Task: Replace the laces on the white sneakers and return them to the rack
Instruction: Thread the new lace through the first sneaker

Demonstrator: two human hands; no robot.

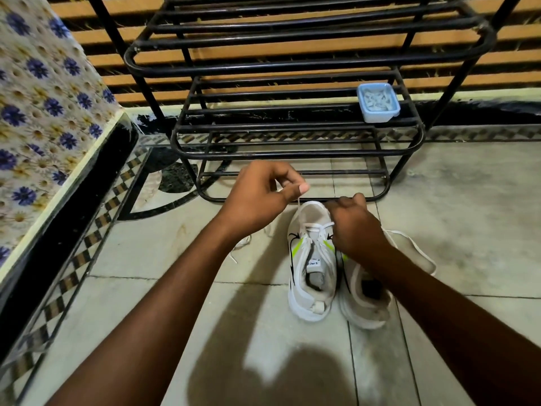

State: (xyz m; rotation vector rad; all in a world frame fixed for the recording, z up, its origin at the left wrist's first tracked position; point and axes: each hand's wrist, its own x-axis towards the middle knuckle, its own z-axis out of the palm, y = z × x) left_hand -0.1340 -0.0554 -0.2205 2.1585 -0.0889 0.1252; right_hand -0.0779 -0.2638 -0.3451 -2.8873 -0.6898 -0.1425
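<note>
While the sneaker stands on the floor just in front of the rack, toe toward it and only its lowest eyelets threaded, you have the lace pinched between thumb and forefinger of your left hand, drawn up taut from the toe end. Your right hand sits at the eyelets on the opposite side with its fingers curled; whether they pinch the other end or only steady the shoe cannot be told from here. To do this step well, you would likely do best to even out both ends before going higher, so the bow does not come out lopsided. Feed the tip through the next eyelet, flatten any twist, and snug each crossing as you go rather than all at once at the top. Brace the upper with your spare fingers so the sneaker does not tip or slide. The other sneaker stands just beside it on the right, its eyelets hidden under your forearm. A loose lace lies on the floor beyond; mind that it does not tangle with the working one. A blue box sits on a low shelf of the rack, its white contents too small to name.
</note>
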